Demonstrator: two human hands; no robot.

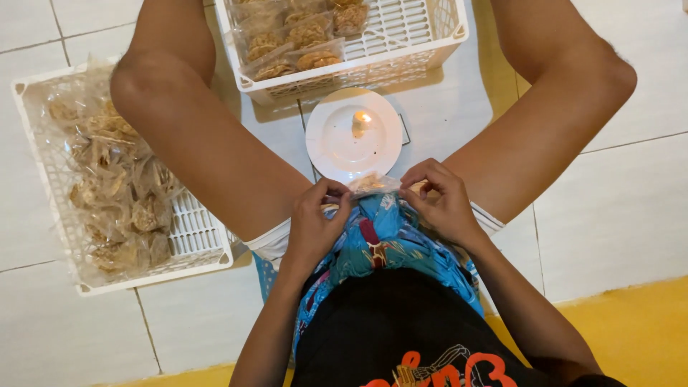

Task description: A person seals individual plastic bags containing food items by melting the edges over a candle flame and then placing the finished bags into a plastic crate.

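I sit on the floor with knees spread. My left hand [319, 218] and my right hand [441, 201] each pinch an end of a small clear plastic packet of snacks [371, 184], held over my lap just below a white plate [337, 143]. A short lit candle [360, 123] stands on the plate, its flame burning. The packet's edge lies near the plate's front rim.
A white plastic basket [208, 247] at my left holds several unsealed snack bags. Another white basket [423, 43] beyond the plate holds neat packets of snacks at its left side. The floor is white tile with a yellow strip at the bottom right.
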